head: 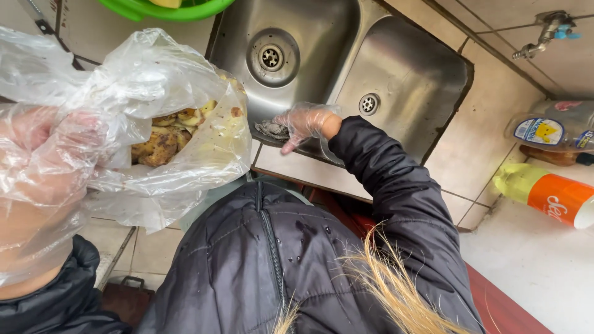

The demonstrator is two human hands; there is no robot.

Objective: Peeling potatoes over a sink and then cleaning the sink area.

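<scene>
Tiled counter point(476, 142) with double steel sink point(396, 74). Our left hand point(43, 161), gloved, grips a clear plastic bag point(185, 80) of browned food point(167, 139) beside the sink. Right hand point(306, 124), gloved, fingers loosely open, touches a grey scrap point(272, 130) in the basin. Bottles point(550, 192) sit well right.

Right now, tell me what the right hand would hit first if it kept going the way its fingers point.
The right hand, in a clear glove, points down-left over the sink's front edge. Straight on, it would probably meet the tiled counter edge first, just past the grey scrap beside it; depth is unclear.
</scene>
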